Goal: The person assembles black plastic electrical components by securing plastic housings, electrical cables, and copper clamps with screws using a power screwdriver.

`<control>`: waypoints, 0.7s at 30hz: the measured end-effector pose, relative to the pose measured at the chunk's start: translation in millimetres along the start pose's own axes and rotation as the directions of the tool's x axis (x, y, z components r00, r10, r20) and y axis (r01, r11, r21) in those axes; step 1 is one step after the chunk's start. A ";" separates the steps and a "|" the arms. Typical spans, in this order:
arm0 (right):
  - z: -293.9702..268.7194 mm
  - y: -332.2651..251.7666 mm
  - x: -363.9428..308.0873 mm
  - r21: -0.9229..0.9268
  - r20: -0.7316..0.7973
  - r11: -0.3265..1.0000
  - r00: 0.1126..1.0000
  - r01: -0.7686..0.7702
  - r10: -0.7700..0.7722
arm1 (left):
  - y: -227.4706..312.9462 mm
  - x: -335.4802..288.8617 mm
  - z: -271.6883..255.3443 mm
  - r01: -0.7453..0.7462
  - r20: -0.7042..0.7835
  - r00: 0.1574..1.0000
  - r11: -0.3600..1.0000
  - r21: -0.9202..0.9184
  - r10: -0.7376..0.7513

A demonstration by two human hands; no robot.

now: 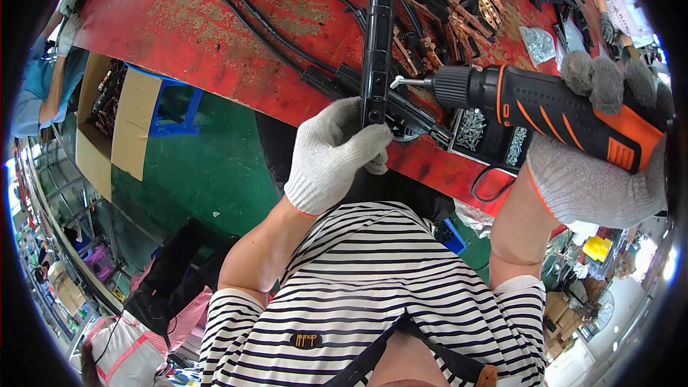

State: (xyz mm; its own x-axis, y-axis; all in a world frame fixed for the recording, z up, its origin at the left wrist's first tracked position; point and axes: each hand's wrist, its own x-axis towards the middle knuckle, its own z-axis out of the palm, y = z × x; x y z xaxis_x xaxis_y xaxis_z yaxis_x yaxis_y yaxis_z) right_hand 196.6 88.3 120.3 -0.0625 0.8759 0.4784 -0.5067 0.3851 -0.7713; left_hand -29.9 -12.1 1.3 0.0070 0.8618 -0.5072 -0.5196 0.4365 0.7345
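Black bar (380, 29): it is the middle of my clock, held over the red worktop (143, 18), with its long side running from 12 to 6.
Left hand (331, 152): white glove, at 7 o'clock, pinching the near end of the bar between thumb and fingers.
Right hand (595, 180): grey glove, at 4 o'clock, wrapped around the drill (559, 106); I cannot tell if a finger squeezes the trigger.
Drill nose (455, 86): at 3 o'clock, pointing back toward 9.
Little pale tip (398, 82): maybe a screw, right beside the bar; I can't tell if they touch.
Steady bar: I'd pinch it tight, so it can't twist, with the thumb well away from the tip.
Straight drill: best to line it up square with the bar's side, start slow and push gently, or the tip may slip.
Loose screws (471, 131): in a tray at 4 o'clock, close to reach.
Copper-coloured parts (487, 7): piled at 2 o'clock.
Black cables (269, 29): at 10 o'clock.
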 end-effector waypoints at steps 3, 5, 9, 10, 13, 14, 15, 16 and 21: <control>-4.3 1.6 7.4 -0.043 -0.009 0.999 1.000 0.007 -0.007 | 0.2 0.7 -0.6 0.004 0.016 1.000 1.000 -0.006 -0.004; 54.3 36.5 -7.7 -0.043 -0.002 0.999 1.000 -0.002 0.002 | -2.0 -1.7 -5.3 -0.001 -0.002 1.000 1.000 -0.013 0.001; 39.0 27.1 7.4 -0.101 -0.017 0.995 1.000 0.009 -0.011 | 2.2 -2.6 -2.2 -0.002 -0.013 1.000 1.000 -0.010 0.002; 28.2 22.0 5.9 -0.123 -0.026 0.992 0.999 0.018 -0.021 | 3.7 -1.7 0.1 0.005 -0.006 1.000 1.000 -0.001 -0.005; 59.2 40.6 -7.9 -0.132 -0.036 0.991 0.999 0.018 -0.023 | 1.6 -2.4 -3.7 -0.006 -0.018 1.000 1.000 -0.012 0.006; 64.3 44.6 -7.8 -0.143 -0.035 0.990 0.999 0.019 -0.024 | 2.0 -3.2 -5.4 -0.009 -0.020 1.000 1.000 -0.018 0.008; 47.0 28.4 6.5 -0.162 -0.042 0.986 0.999 0.027 -0.034 | 3.8 -3.1 -3.5 -0.003 -0.015 1.000 1.000 -0.021 0.003; 38.8 27.3 1.5 -0.180 -0.049 0.983 0.998 0.034 -0.044 | 5.3 -3.0 -1.8 0.002 -0.010 1.000 1.000 -0.023 -0.002; 24.6 27.1 7.2 -0.072 -0.009 0.997 1.000 -0.008 0.007 | 4.3 -3.3 -2.4 -0.007 -0.010 1.000 1.000 -0.022 0.007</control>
State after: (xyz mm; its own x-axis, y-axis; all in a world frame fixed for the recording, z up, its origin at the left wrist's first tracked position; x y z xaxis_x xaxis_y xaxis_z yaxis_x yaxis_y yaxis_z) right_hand 161.2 97.9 113.2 -0.0581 0.8813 0.4690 -0.4426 0.3984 -0.8034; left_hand -34.2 -13.7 5.0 -0.0052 0.8619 -0.5070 -0.5385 0.4248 0.7277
